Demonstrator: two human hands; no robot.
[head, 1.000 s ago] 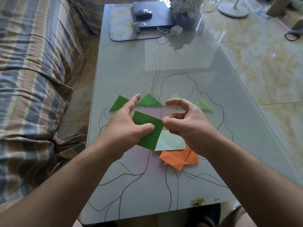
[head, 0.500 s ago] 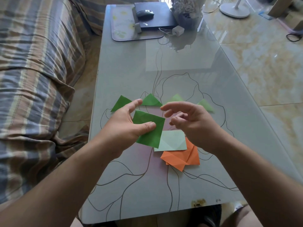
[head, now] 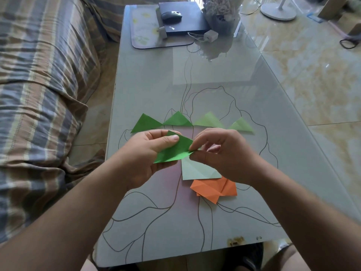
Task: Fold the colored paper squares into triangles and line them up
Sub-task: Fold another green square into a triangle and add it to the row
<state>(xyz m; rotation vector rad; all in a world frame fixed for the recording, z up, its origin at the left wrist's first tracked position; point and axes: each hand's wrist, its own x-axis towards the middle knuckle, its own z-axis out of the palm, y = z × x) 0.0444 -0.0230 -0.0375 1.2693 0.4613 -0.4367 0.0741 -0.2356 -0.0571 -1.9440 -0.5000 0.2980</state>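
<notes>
- Since the earlier frame, my right hand [head: 224,153] had come back to pinch the dark green square [head: 173,149], whose near corner had lifted toward a fold.
- My left hand [head: 144,153] gripped its other side, thumb on top, above the table [head: 214,81].
- I judged it light, limp and easily creased: best held at corners.
- Beyond my hands lay four green triangles [head: 146,123]; below my right, one pale green square [head: 197,171] and an orange stack [head: 214,189], count unclear.
</notes>
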